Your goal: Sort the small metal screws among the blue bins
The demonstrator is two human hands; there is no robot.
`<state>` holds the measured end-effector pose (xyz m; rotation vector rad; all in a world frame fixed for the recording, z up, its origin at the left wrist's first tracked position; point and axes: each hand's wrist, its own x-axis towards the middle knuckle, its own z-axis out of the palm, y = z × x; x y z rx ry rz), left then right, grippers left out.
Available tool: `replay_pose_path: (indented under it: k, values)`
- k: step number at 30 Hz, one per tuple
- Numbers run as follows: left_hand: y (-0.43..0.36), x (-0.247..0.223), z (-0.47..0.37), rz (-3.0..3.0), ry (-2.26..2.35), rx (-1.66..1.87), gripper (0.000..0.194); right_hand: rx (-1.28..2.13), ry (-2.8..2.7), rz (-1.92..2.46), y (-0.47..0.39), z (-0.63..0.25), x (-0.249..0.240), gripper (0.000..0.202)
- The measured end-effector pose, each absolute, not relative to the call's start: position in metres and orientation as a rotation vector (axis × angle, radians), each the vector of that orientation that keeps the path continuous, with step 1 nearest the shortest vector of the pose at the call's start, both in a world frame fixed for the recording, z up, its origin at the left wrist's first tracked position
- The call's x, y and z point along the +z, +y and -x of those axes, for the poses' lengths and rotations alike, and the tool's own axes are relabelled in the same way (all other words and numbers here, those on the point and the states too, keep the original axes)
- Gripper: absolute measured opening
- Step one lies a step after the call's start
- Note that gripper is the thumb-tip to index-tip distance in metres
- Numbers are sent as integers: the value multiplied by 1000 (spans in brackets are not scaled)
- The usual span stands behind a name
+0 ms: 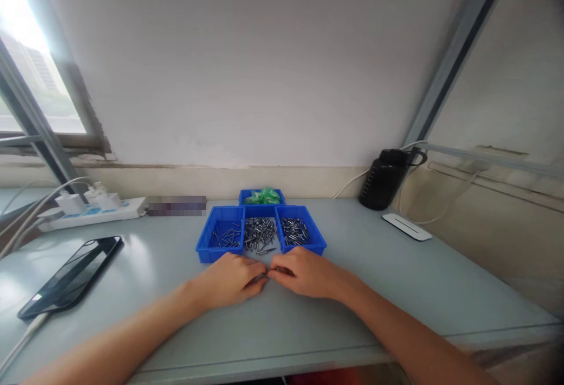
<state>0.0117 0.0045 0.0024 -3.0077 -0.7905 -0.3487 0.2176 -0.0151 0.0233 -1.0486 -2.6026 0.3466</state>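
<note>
My left hand [235,279] and my right hand [302,273] meet fingertip to fingertip just in front of the blue bins. Both are pinched closed around a small dark metal piece [265,274], mostly hidden by the fingers. Behind my left hand is a blue bin [220,254] with a few scattered metal pins [229,235]. A blue bin [311,246] behind my right hand holds many metal pins [294,232]. Between these two, a pile of metal pieces [261,234] lies in front of a blue wall, some at its open front.
A rear blue bin [243,197] holds green plastic bags [267,196]. On the left are a phone [73,279] with a cable and a white power strip [101,211]. A black bottle [382,180] and a white flat object [406,227] are at the right, by the wall.
</note>
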Motion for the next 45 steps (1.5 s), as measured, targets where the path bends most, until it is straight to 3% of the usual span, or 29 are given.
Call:
replay_pose_path:
  k: [8, 24, 33, 45]
  values:
    - [5, 5, -12, 2976, -894, -343, 14, 399, -2636, 1143, -12, -219, 20, 12]
    - [1, 10, -13, 3039, -779, -511, 20, 392, -2658, 1170, -12, -220, 17, 19]
    - [3, 8, -11, 2928, -921, -292, 8, 348, -2660, 1148, -12, -220, 19, 21]
    - [2, 3, -13, 2944, -814, -229, 15, 258, -2650, 1023, -13, -218, 20, 21]
